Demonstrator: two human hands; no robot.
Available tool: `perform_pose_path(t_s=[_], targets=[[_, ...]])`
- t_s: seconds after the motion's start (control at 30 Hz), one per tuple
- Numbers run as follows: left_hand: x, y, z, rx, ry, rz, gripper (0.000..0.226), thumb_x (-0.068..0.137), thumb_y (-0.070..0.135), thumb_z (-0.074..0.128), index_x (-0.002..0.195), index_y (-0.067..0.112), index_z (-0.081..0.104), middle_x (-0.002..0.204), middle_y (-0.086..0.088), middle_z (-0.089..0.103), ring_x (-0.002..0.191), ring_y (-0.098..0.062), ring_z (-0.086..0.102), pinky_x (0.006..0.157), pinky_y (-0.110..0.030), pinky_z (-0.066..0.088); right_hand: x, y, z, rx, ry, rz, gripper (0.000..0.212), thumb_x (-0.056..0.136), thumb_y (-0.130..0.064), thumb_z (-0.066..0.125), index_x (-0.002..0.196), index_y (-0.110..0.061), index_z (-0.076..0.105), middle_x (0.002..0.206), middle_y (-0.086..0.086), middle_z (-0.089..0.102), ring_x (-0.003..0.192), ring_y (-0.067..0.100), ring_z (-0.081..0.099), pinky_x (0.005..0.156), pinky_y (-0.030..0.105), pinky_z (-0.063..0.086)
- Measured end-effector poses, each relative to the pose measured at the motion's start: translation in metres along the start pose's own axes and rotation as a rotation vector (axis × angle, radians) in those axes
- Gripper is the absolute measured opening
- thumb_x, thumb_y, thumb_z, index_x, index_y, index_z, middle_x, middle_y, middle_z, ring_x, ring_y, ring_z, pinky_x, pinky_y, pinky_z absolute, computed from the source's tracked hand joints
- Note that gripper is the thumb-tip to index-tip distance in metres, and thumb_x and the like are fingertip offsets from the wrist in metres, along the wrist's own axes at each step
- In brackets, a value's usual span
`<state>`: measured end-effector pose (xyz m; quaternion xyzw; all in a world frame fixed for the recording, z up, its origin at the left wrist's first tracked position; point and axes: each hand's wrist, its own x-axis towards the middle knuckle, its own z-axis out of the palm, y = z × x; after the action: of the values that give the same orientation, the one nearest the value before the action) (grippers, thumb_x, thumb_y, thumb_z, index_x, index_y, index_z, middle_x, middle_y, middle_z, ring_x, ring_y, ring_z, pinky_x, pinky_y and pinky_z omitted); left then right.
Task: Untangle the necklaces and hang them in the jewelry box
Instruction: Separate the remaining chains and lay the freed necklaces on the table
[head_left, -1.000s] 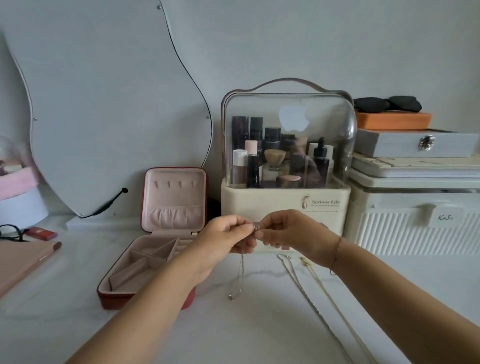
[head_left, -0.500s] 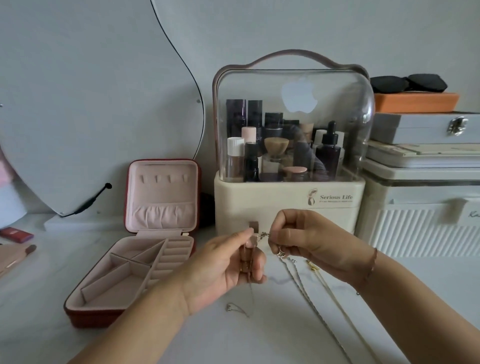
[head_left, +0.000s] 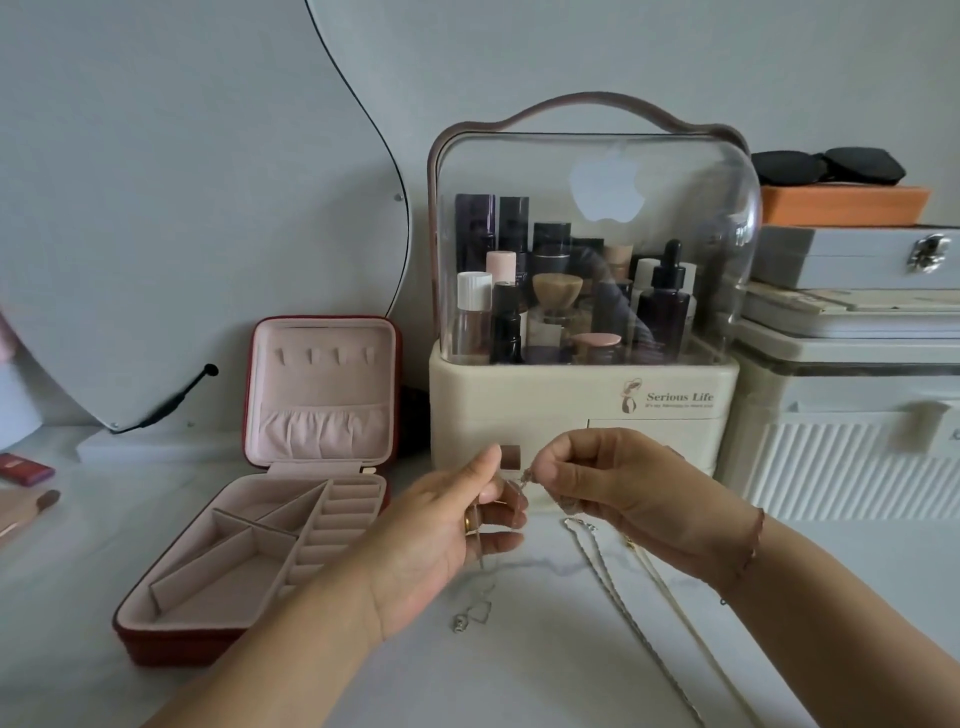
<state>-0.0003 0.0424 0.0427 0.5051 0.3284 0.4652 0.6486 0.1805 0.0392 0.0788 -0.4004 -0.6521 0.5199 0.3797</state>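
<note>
**One chain in the fingers, two waiting on the table**

The step in hand looks like working the clasp end of a fine chain (head_left: 470, 618), held up just in front of the cosmetics organiser (head_left: 582, 410). The left hand (head_left: 441, 545) pinches it between thumb and curled fingers. The right hand (head_left: 628, 499) nips the other end between thumb and forefinger, its remaining fingers folded in. The chain's lower loop and pendant rest on the table (head_left: 519, 675) below the left palm. Whether the clasp is open is too small to tell.

A twisted silver chain (head_left: 618, 603) and a pale gold chain (head_left: 670, 587) lie side by side under the right wrist (apparently already separated, though their far ends run out of view).

The jewelry box (head_left: 171, 649) stands open to the left, and the hooks (head_left: 324, 356) in its upright lid are bare. Nothing is hung yet, so the task seems at an early stage. The next move likely calls for carrying this chain leftward without dragging the pendant and looping it over one hook.
</note>
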Motion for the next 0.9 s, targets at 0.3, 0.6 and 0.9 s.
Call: perform_pose_path(t_s=[0.3,0.6,0.9], targets=[[-0.0032,0.0054,0.0017,0.045,0.067,-0.085,0.031,0.078,0.043,0.060,0.070,0.016,0.047,0.055,0.002,0.039,0.044,-0.006,0.024,0.042,-0.017,0.016,0.0010,0.0024,0.0008,0.246,0.020,-0.011,0.011,0.078,-0.011,0.065,0.080,-0.002,0.059,0.077,0.009,0.066,0.067,0.011,0.059,0.067,0.019,0.050],[-0.0058,0.0058,0.0034,0.101,0.043,-0.070,0.035,0.055,0.032,0.075,0.084,0.013,0.068,0.046,0.010,0.019,0.038,-0.005,0.014,0.035,-0.015,0.010,0.0009,0.0028,0.0045,0.212,0.062,-0.010,0.013,0.076,-0.016,0.064,0.078,-0.005,0.059,0.076,0.009,0.068,0.063,0.010,0.057,0.065,0.019,0.048],[-0.0044,0.0032,0.0025,0.103,0.028,-0.046,0.028,0.070,0.019,0.071,0.053,0.023,0.049,0.050,0.007,0.018,0.041,-0.006,0.014,0.039,-0.018,0.010,-0.0001,0.0035,0.0051,0.185,0.079,-0.001,0.007,0.085,-0.009,0.062,0.080,-0.004,0.059,0.074,0.008,0.066,0.062,0.011,0.055,0.065,0.019,0.047]])
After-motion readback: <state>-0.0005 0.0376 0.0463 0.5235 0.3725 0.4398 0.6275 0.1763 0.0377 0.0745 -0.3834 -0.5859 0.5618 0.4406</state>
